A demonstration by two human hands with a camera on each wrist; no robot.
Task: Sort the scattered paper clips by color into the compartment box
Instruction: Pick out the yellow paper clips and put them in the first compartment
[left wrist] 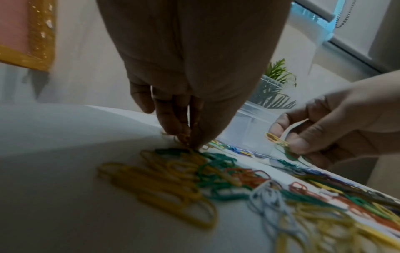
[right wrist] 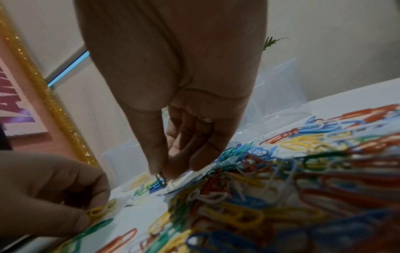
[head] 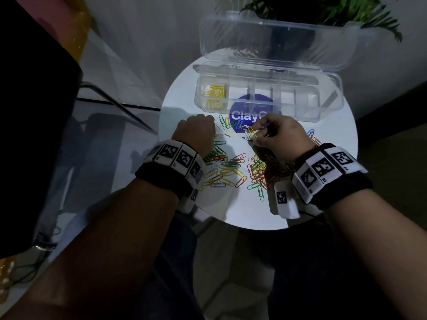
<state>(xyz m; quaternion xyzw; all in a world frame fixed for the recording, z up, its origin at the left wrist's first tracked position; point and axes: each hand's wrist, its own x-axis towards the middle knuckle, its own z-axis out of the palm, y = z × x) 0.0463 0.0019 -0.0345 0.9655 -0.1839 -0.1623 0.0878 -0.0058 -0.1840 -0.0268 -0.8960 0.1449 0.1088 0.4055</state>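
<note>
A: Starting nearest the person, what is lying on the table (head: 323, 204)?

B: The scattered clips (head: 231, 172) are spreading across the near half of the round white table, yellow, green, red, blue and white all tangled together. Both wrists are hovering over that pile.

A: And the hands?

B: The left hand (head: 196, 130) is curling down at the far edge of the pile, fingertips pinching at yellow clips (left wrist: 184, 137) on the surface. The right hand (head: 277, 135) is gripping a small bunch of yellow clips (head: 248, 131) between thumb and fingers, just above the blue sticker (head: 249, 112).

A: So which step is this?

B: I judge that they are gathering yellows. The clear compartment box (head: 323, 112) is sitting open just beyond the hands, and only its leftmost compartments are holding anything: sorted yellow clips (head: 215, 92). The other compartments are looking bare.

A: What is the next move calling for?

B: Probably carrying the held yellows over the box's near wall to the left end, without dragging along a green or white clip that is hooked on.

A: Anything hard to make out?

B: The lighting is dim, and both wrist views are blurring. How many clips each hand is holding, I cannot tell. The right palm is hiding part of the sticker's lettering, and the plant (head: 335, 10) behind the raised lid (head: 277, 42) is getting cut off at the top.
</note>
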